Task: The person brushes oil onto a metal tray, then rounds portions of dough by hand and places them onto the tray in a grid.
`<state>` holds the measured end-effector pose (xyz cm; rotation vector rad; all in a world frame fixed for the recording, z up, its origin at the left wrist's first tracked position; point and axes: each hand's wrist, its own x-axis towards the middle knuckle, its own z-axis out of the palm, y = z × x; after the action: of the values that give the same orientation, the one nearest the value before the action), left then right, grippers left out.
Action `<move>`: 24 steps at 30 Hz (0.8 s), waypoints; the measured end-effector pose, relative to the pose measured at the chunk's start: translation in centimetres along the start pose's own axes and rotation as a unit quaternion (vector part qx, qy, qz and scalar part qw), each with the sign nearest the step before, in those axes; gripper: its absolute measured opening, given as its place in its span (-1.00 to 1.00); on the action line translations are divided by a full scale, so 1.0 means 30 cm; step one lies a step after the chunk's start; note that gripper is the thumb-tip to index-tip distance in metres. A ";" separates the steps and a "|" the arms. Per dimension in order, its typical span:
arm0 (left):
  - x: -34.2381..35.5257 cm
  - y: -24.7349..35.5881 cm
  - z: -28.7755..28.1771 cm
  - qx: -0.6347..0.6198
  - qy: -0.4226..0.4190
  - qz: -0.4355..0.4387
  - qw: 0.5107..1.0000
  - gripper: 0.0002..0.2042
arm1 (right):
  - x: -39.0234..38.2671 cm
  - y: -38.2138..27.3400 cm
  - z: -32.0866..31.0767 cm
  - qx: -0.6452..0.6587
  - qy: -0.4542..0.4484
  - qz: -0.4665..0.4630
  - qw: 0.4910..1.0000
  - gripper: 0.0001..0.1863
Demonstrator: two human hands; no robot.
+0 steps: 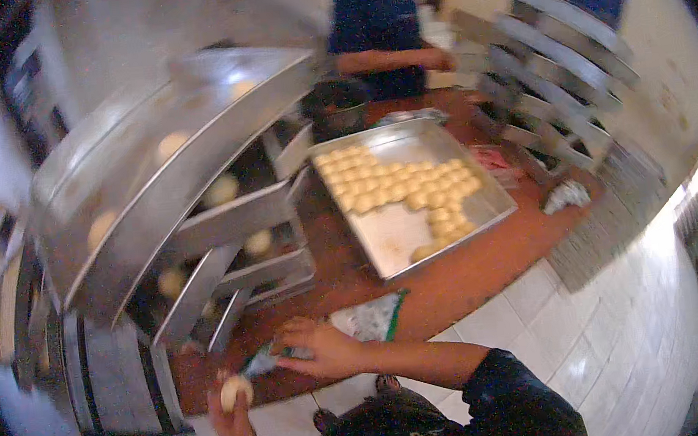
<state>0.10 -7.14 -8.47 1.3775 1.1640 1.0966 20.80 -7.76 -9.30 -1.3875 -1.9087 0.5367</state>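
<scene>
From my remote post I record the following, taking the metal tray (pixel 392 235) on the reddish-brown table (pixel 489 258) as reference. The tray carries close-set rows of pale yellow dough pieces (pixel 400 180); part of its floor shows bare on the near left.

I find the left hand (pixel 231 409) on the near side of the tray and well to its left, fingers and thumb closed round a single pale dough ball (pixel 235 392). The ball is held at the near edge of the table.

The right hand (pixel 318 347) is also on the near side, between the tray and the left hand, its fingers bent. I cannot tell whether they grip anything. Just beside it, nearer the tray, lies a whitish sheet with a green edge (pixel 372 319).

To the left of the tray I note stacked metal pans (pixel 191 171) bearing more round pieces, blurred. Beyond the tray stands a co-worker in a dark shirt (pixel 372 28), forearm held forward; the object handled there is unclear.
</scene>
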 end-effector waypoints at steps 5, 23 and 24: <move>-0.021 -0.028 0.112 0.105 0.007 0.091 0.990 -0.64 | -0.024 -0.105 0.061 0.274 -0.100 0.020 0.956 -0.81; 0.052 -0.311 -0.103 -0.143 0.071 -0.147 0.976 -0.58 | 0.091 0.172 0.197 -0.177 -0.129 0.068 0.973 -0.48; 0.057 -0.307 -0.089 -0.068 0.051 -0.159 0.984 -0.56 | 0.086 0.188 0.201 -0.167 -0.114 0.056 0.978 -0.49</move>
<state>-3.23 -4.63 -17.26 0.9989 1.3058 1.0031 19.49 -2.99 -16.42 -1.7188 -2.1897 0.4581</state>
